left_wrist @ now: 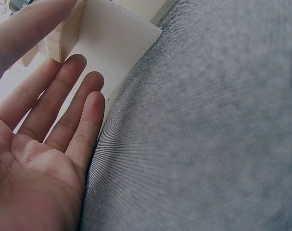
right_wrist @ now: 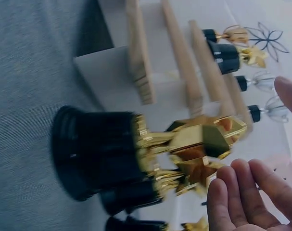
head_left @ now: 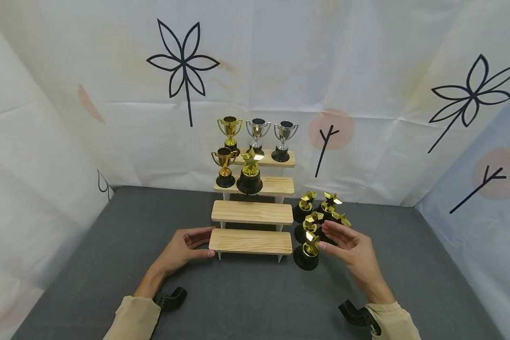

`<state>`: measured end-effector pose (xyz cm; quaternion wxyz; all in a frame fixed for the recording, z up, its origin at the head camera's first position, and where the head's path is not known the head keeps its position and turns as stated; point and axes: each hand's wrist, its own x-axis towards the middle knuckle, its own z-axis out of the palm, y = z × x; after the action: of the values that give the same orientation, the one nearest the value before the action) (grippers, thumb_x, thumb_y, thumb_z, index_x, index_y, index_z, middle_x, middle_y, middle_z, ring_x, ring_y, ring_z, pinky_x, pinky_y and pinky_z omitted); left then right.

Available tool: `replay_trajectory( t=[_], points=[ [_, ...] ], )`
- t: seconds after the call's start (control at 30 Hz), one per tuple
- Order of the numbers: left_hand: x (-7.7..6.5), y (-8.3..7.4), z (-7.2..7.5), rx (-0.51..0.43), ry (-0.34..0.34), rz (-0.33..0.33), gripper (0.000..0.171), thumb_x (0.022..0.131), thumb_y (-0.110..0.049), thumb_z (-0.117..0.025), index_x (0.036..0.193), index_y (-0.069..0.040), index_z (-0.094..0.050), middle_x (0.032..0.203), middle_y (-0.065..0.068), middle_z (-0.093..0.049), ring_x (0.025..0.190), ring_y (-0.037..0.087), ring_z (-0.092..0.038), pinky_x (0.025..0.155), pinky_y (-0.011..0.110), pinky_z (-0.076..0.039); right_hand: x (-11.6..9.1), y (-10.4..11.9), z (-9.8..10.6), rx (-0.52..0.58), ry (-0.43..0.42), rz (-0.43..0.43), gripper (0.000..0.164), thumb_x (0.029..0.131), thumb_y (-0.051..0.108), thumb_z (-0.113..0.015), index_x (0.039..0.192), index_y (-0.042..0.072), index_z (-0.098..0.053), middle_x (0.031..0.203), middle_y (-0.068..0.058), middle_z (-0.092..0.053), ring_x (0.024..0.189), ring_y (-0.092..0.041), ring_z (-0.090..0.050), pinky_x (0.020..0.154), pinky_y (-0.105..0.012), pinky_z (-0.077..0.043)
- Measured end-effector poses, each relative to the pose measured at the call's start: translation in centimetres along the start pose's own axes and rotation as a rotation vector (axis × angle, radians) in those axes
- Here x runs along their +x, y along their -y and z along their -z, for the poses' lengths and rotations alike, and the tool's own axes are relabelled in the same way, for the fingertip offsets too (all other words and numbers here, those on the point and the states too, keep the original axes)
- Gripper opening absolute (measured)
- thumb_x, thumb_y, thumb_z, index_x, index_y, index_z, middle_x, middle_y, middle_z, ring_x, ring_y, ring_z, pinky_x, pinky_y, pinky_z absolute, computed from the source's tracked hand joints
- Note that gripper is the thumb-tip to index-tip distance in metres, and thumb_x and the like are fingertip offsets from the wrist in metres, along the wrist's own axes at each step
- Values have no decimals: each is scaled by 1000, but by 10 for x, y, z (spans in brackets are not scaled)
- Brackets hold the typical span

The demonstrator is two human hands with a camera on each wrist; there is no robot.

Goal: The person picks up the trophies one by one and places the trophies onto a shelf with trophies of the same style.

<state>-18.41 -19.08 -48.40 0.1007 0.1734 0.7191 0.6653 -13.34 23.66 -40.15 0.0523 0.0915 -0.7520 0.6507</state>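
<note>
Risks first. Front trophy (head_left: 307, 258) stands upright on table (head_left: 246, 302), just R of stand (head_left: 251, 212), w/ rear trophies (head_left: 301, 213) packed close behind. Main worry, I'd say: R hand (head_left: 354, 250) sweeps too wide & topples a neighbour, since its fingertips hang right by the bunch. 2nd: a knock high on the star could tip the front one (base looks broad, so maybe not). 3rd: L hand (head_left: 182, 248) bumps the stand; cups (head_left: 230, 126) & shelf trophy (head_left: 250, 182) seem to stand loose, & the latter's base sits near its plank's front edge, so a jolt might drop it.

Pose. R hand: palm turned inward, fingers (right_wrist: 268, 180) reaching fwd w/ slight bend, thumb well apart from them, nothing gripped. Thumb tip's near the front trophy's star; contact or not, I can't tell. L hand: at stand's L end, fingers nearly straight, thumb by the front corner of lowest plank (head_left: 250, 242), the rest along side panel (left_wrist: 112, 41). Spans the end, unclenched, grasping nothing. Light touch looks likely; pressure I can't judge from my end.
</note>
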Motion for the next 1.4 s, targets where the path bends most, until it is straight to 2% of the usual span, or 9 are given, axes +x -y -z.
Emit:
replay_trajectory(
  t=[0.23, 0.33, 0.43, 0.5, 0.87, 1.13, 1.4],
  points=[
    [-1, 0, 1, -10, 4, -8, 69, 81, -1, -85, 141, 11, -52, 142, 30, -53, 126, 35, -59, 103, 40, -53, -2, -16, -1, -13, 24, -48, 66, 83, -3, -81, 140, -16, -50, 126, 3, -67, 115, -6, -63, 100, -30, -54],
    [0, 0, 0, -12, 4, -6, 70, 81, -1, -85, 141, 11, -52, 142, 30, -52, 127, 38, -57, 103, 41, -53, -3, -22, -1, -24, 32, -68, 66, 83, -3, -82, 140, -14, -51, 130, -6, -66, 114, -3, -63, 99, -27, -55],
    [0, -1, 0, -12, 2, -2, 71, 80, -2, -85, 141, 11, -52, 142, 30, -52, 127, 42, -56, 103, 42, -53, -4, -29, 0, -34, 53, -66, 66, 82, -4, -81, 140, -15, -50, 138, -24, -57, 115, -1, -61, 99, -25, -54],
    [1, -1, 0, -12, 3, 0, 71, 80, -2, -86, 141, 11, -52, 142, 30, -52, 128, 42, -56, 103, 42, -52, -4, -33, 1, -41, 66, -61, 65, 82, -5, -81, 139, -14, -52, 141, -31, -52, 117, 2, -60, 100, -24, -54],
    [0, 1, 0, -4, 4, -7, 70, 81, -2, -85, 141, 11, -52, 142, 30, -53, 127, 40, -57, 103, 40, -53, -2, -55, 2, -60, 122, -104, 69, 81, -4, -82, 141, -14, -49, 145, -33, -47, 120, 10, -51, 101, -24, -52],
    [0, 2, 1, -6, 15, -23, 69, 82, -1, -84, 141, 11, -52, 142, 30, -53, 125, 32, -60, 103, 39, -53, -2, -67, 3, -10, 156, -121, 74, 80, -7, -81, 143, -18, -43, 146, -38, -41, 115, 5, -59, 91, -24, -58],
    [0, 4, 1, -2, 14, -27, 68, 81, -1, -84, 141, 10, -53, 141, 30, -54, 125, 29, -60, 103, 36, -53, -2, -72, 3, -22, 163, -97, 72, 80, -5, -82, 141, -17, -46, 144, -38, -44, 116, 4, -58, 92, -23, -57]
  ],
)
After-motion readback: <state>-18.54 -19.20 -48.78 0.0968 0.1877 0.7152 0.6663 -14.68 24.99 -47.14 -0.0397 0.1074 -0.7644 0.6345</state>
